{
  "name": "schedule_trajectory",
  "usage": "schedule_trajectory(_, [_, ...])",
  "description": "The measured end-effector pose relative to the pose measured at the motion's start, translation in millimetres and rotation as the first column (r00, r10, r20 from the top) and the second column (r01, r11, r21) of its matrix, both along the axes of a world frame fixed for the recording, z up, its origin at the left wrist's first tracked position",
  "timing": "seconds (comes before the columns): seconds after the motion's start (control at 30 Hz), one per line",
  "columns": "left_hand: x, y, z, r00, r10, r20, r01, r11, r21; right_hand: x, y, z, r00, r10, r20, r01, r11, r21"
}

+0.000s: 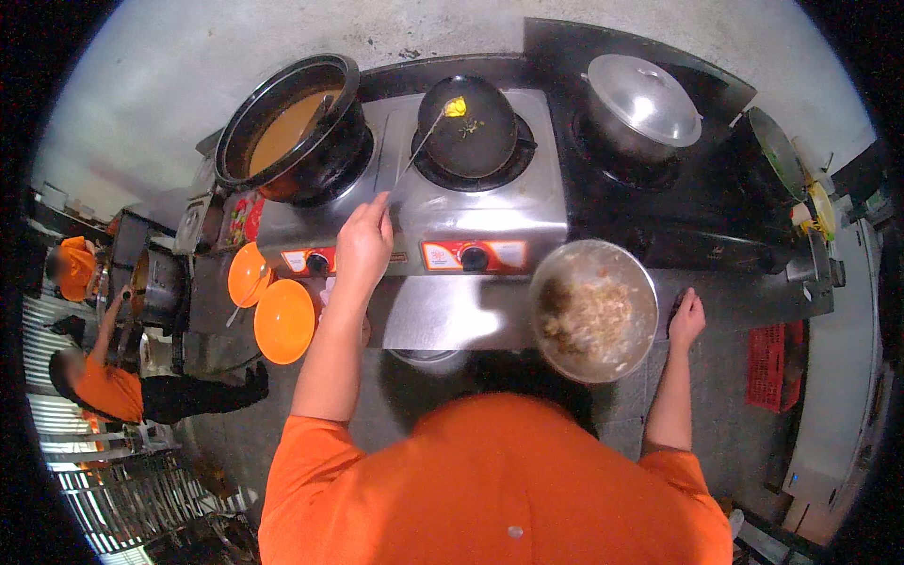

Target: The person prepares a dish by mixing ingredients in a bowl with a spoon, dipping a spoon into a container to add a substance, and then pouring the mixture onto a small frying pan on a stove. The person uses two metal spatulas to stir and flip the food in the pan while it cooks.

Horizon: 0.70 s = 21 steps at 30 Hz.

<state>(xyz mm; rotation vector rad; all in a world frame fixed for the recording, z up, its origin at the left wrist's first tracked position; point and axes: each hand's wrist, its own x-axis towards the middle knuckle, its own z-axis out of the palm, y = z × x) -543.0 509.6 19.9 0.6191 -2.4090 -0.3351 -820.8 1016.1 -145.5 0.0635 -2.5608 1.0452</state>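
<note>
My left hand [366, 236] grips the thin handle of a long-handled spoon [421, 147], held out over the stove. Yellow food, which looks like egg [455, 106], sits at the spoon's tip above a black frying pan [480, 152]. Small bits of food lie in that pan, on the right burner of a steel gas stove [487, 212]. To the right, my right hand [687, 321] has its fingers curled by the counter edge, beside a metal bowl [544, 346] of pale, chopped-looking food [600, 307]. Something dark shows at its fingers; whether it is held cannot be told.
A large black pot [318, 159] of brown liquid, with a utensil inside, stands on the left burner. Two orange bowls [284, 332] are at left. A lidded aluminium pot [639, 106] stands at right, above a red crate [770, 367]. Other people [106, 388] are at far left.
</note>
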Motion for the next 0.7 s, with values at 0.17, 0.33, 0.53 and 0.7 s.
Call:
schedule_trajectory(0.17, [-3,-7,-3,0.998,0.006,0.061,-0.005,1.000,-0.016,-1,-2,1,1.000,-0.022,-0.008,0.022,1.000,0.001])
schedule_trajectory(0.33, [2,-7,-5,0.999,-0.006,0.041,0.006,1.000,0.006,1,1,-1,1.000,-0.030,0.003,0.030,0.998,0.058])
schedule_trajectory(0.53, [0,-9,-6,1.000,0.005,0.021,-0.005,1.000,0.005,-3,2,-3,1.000,-0.004,0.013,0.004,1.000,0.017])
schedule_trajectory(0.7, [-3,-15,-7,0.993,0.005,0.122,-0.003,1.000,-0.015,-6,4,-7,1.000,-0.006,0.017,0.006,1.000,-0.010])
